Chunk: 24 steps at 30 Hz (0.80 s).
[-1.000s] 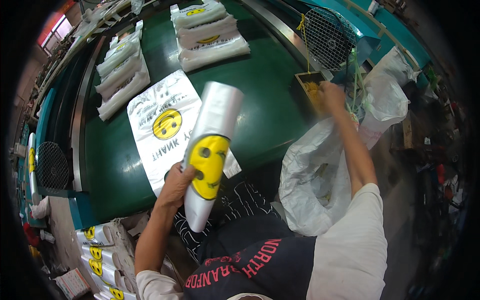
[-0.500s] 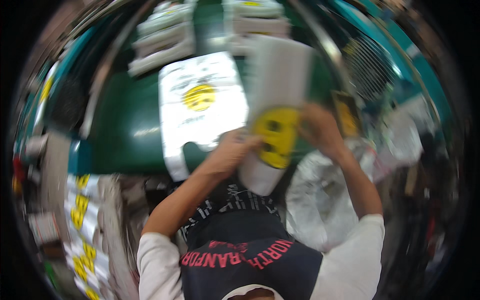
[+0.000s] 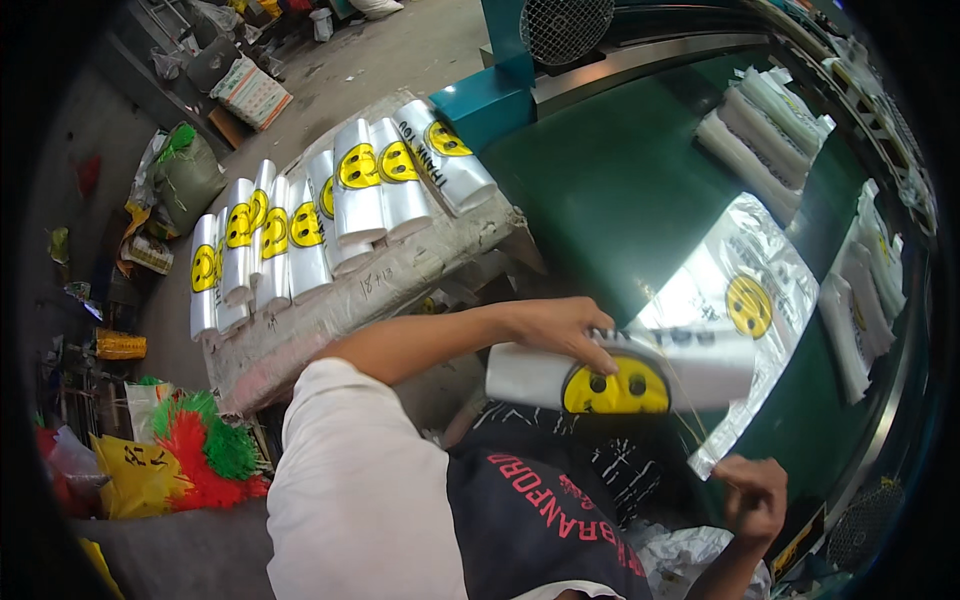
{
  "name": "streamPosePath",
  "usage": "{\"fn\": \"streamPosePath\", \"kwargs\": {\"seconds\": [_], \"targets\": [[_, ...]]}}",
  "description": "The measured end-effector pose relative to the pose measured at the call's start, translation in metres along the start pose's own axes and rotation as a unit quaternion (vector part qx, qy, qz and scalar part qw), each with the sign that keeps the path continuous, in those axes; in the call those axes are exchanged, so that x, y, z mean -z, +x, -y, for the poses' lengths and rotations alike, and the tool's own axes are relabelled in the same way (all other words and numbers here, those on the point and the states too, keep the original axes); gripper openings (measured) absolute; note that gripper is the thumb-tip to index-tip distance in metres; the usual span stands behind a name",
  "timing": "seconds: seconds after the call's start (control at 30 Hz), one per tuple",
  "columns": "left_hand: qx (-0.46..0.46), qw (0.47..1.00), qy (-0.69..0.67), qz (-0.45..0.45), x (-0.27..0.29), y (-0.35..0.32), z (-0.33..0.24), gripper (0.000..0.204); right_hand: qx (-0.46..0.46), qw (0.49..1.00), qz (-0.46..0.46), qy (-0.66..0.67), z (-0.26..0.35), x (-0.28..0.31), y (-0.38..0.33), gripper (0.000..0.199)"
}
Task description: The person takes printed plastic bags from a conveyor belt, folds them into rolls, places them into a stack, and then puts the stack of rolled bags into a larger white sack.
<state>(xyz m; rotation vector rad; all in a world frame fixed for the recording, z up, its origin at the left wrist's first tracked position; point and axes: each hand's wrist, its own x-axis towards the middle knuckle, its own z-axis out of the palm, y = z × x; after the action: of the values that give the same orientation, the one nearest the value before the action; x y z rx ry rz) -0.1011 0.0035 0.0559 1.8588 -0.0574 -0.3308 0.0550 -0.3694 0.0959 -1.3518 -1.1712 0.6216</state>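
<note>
My left hand (image 3: 555, 330) grips a rolled bundle of white plastic bags (image 3: 620, 375) printed with a yellow smiley face, held level in front of my chest. My right hand (image 3: 755, 495) is lower and to the right, with its fingers closed. A thin strand (image 3: 700, 440) runs from it up to the bundle. Just beyond the bundle, a flat stack of the same bags (image 3: 745, 290) lies on the green table (image 3: 620, 180).
A row of several finished smiley bundles (image 3: 330, 210) lies on a wrapped block to my left. Folded bag stacks (image 3: 770, 130) line the table's far side. A teal machine base (image 3: 500, 100) and a fan grille (image 3: 565, 25) stand behind. A red-and-green duster (image 3: 200, 450) lies on the floor.
The view has swung left, bringing the row of bundles into sight. The bundle has gone from upright to level in my left hand. My right hand has dropped below it.
</note>
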Motion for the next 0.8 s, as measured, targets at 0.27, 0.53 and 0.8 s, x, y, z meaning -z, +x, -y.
{"fn": "streamPosePath", "kwargs": {"seconds": [0.27,0.53,0.8], "targets": [[0.120,0.841,-0.133,-0.511,0.191,-0.125,0.056,0.036,-0.321,0.785,-0.156,-0.507,-0.117,0.073,0.001,0.081],[-0.112,0.809,0.395,-0.421,0.074,0.010,0.023,0.072,-0.353,0.760,-0.248,-0.487,-0.134,0.063,0.000,0.073],[-0.168,0.815,0.553,-0.039,-0.026,0.120,0.051,0.089,-0.352,0.811,-0.217,-0.414,-0.101,0.043,-0.049,0.082]]}}
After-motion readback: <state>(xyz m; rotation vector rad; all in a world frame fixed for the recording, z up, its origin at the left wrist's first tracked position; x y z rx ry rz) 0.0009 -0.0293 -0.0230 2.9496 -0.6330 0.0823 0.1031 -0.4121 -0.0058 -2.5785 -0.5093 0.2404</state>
